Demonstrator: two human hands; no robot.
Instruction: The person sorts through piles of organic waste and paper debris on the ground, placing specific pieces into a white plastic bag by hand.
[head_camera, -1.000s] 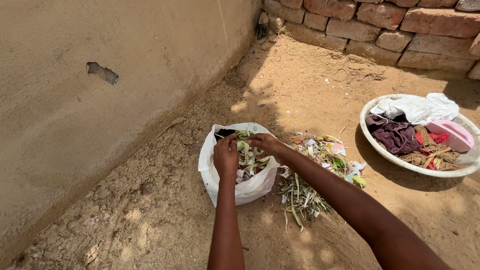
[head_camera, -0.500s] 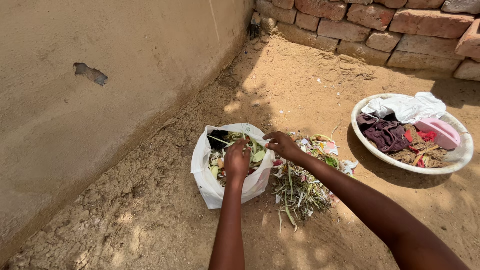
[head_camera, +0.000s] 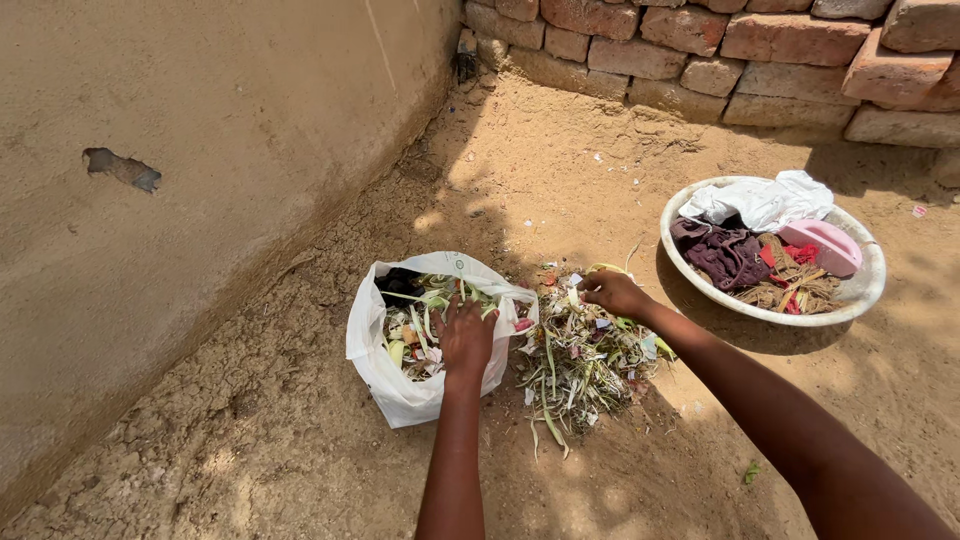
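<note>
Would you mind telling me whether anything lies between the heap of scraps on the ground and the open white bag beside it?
Nothing visible does. The scrap heap lies right beside the white bag, whose mouth is open. The left hand rests on the bag's near edge and contents; the right hand is on the heap's far side.

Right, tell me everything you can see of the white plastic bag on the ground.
The thin white plastic bag sits open-mouthed on the sandy, cracked ground close to the plastered wall. Its crumpled sides stand up around green leaf strips, peelings and paper scraps; something dark lies at the far side. The left hand rests on the contents at its near-right rim. The loose pile of plant scraps and litter lies right beside it, where the right hand rests.
</note>
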